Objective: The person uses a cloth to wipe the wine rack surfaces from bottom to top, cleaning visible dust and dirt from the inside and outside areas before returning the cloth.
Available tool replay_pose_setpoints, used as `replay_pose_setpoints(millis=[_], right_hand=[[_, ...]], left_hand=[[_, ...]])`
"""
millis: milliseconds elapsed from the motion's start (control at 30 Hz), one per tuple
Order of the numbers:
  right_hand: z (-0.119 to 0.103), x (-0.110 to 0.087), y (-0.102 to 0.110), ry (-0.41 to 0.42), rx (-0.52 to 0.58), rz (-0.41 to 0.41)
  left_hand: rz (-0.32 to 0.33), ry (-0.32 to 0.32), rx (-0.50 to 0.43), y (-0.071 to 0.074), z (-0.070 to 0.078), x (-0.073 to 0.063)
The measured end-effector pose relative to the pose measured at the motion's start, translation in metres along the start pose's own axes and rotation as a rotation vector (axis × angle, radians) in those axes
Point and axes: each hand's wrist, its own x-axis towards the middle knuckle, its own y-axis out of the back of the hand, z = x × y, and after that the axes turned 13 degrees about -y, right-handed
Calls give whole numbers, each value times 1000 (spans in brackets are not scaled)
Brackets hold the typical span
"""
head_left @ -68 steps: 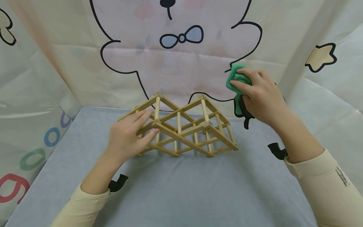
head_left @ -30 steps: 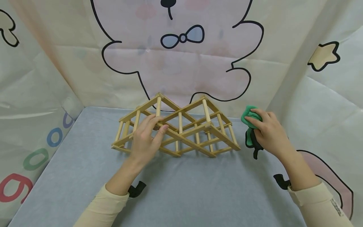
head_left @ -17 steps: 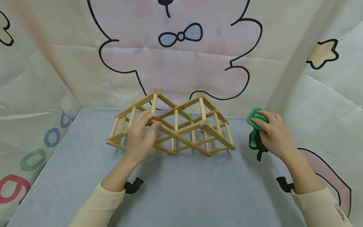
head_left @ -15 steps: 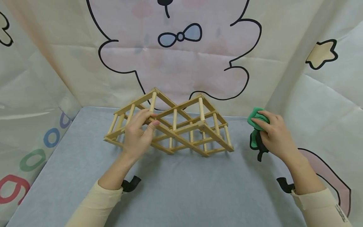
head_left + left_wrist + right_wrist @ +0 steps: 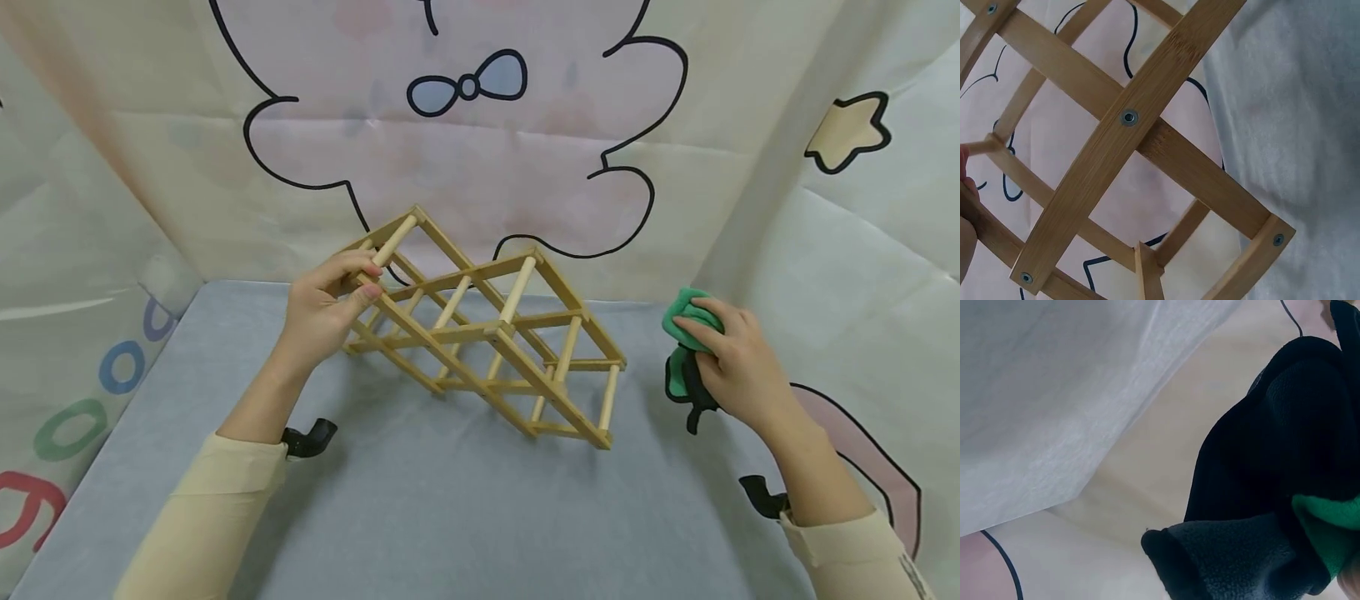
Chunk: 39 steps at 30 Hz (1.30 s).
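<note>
A folding lattice rack (image 5: 483, 388) of pale wooden slats and round dowels stands over the table in the head view. My left hand (image 5: 318, 312) pinches its near left upper corner between thumb and fingers. That end sits higher than the right end. Metal rivets join the crossed slats (image 5: 1110, 144) in the left wrist view, where a bit of the hand shows at the left edge. To the right, apart from the rack, my right hand (image 5: 738, 362) grips a bunched green and black cloth (image 5: 682, 325). Dark fleecy cloth (image 5: 1266, 437) fills much of the right wrist view.
A pale blue cloth covers the table (image 5: 420, 517). Printed fabric walls stand close behind the rack (image 5: 570, 192), at the left (image 5: 67, 250) and at the right (image 5: 870, 308). Black wrist mounts (image 5: 309, 439) jut inward from both wrists.
From resting near the rack's middle left, my left hand has moved left and up, turning and tilting the rack; its right end has come nearer. My right hand has lowered with the cloth.
</note>
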Motion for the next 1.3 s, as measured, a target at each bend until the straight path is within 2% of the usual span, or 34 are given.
replay_pose_setpoints(millis=[133,333,467,700,867,967,1200,1300], right_hand=[[2,-9,3,-11,13,12],[7,-24,5,5,13,27],[9,-32,4,22,11,28],[7,-42,0,40,25,46],[2,-49,-11,106,87,126],[-5,-53,-17,148,108,156],[-22,-68,-24,218,109,116],[-28,-76,-27,233,61,102]], left_hand=[[-29,10,-67,-3,-7,8],[-80,45,-116,-6,-21,17],[-112,74,-140,-5,-26,18],[-133,118,-186,-1,-30,15],[-134,105,-167,1,-30,14],[-127,90,-126,2,-28,11],[-85,-16,-22,0,-25,4],[-73,-61,47,-2,-22,3]])
